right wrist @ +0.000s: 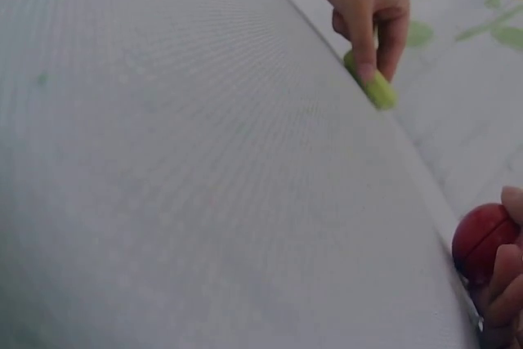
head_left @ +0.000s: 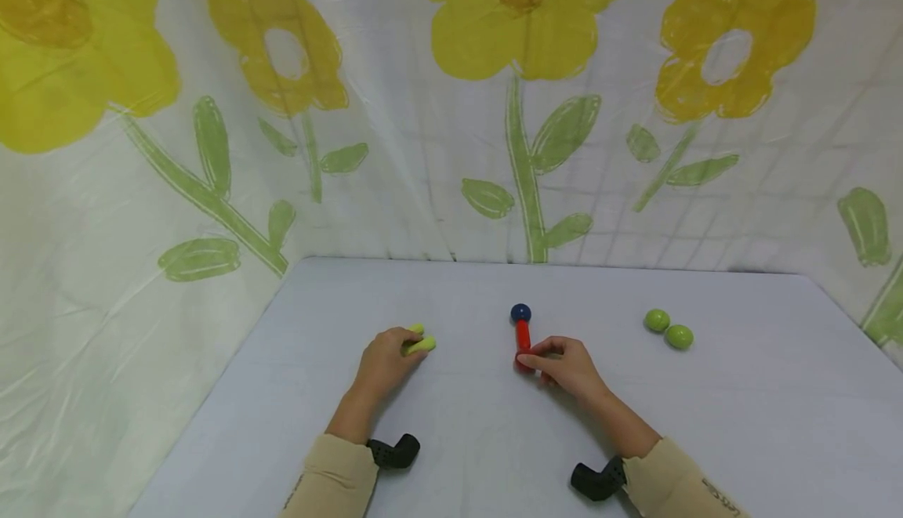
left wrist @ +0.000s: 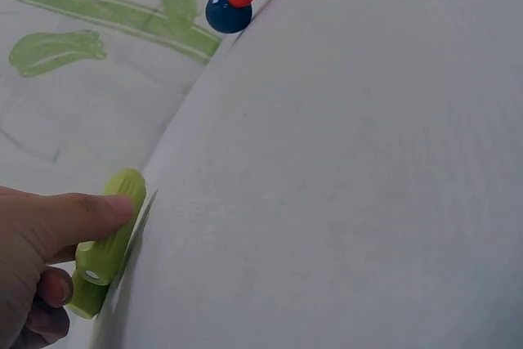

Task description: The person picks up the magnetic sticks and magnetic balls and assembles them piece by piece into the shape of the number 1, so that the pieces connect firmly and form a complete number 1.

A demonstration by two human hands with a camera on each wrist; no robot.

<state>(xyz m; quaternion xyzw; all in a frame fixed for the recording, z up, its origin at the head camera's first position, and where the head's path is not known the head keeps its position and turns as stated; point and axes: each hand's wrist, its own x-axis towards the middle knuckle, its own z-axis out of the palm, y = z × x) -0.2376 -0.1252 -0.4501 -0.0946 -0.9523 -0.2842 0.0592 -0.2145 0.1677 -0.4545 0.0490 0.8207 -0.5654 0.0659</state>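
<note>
The white desk point(head_left: 466, 440) is worked from both sides: right hand point(head_left: 573, 367), fingers clamped on a red ball point(right wrist: 480, 243); left hand point(head_left: 386, 360), fingers clamped on two lime sticks point(head_left: 423, 345). Mid-desk, the red rod point(head_left: 523, 335) is laid lengthwise, its blue ball point(head_left: 520, 313) pointed away from the person, its red end pinched nearest. At left, the sticks are slanted rightward and slightly away. Two green balls point(head_left: 679, 337) are seen at right, side by side.
</note>
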